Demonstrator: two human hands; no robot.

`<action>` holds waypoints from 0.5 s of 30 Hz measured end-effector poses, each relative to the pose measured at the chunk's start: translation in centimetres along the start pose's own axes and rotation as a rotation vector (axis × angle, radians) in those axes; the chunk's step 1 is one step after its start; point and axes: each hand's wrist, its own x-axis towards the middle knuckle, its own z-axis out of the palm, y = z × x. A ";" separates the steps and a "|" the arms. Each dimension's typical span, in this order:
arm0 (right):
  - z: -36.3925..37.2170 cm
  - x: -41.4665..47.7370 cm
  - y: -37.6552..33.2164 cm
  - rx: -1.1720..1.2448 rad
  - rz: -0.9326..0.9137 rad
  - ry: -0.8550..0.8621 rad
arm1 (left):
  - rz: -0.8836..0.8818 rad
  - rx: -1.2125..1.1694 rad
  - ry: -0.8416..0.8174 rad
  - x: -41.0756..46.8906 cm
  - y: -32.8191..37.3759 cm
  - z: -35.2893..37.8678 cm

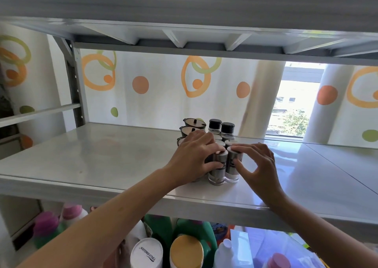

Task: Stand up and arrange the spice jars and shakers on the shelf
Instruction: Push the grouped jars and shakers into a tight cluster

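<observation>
Several spice jars and shakers stand upright in tight rows on the white shelf (102, 161). Two clear shakers with black caps (215, 124) are at the back, dark jars with beige lids (193, 123) at the back left. At the front stand two silver-capped jars side by side. My left hand (194, 157) grips the left front jar (217, 171), thumb on its side and fingers over the cap. My right hand (256, 163) pinches the right front jar (233, 169), index finger across the cap and thumb on the label. The left hand hides the jars behind it.
Another shelf board (184, 6) hangs close overhead. A curtain with orange and green circles (163, 87) backs the rack, with a window gap (294, 104) at right. Below stand detergent bottles (47, 229), a white tub (146, 253) and a yellow-lidded container (186, 251).
</observation>
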 end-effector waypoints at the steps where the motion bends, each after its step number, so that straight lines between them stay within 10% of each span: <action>1: 0.0 0.0 0.0 0.002 0.000 0.001 | 0.000 0.017 0.008 0.0 0.1 0.0; 15: 0.0 -0.1 0.3 0.076 0.057 -0.049 | 0.068 0.171 0.125 0.1 0.3 0.8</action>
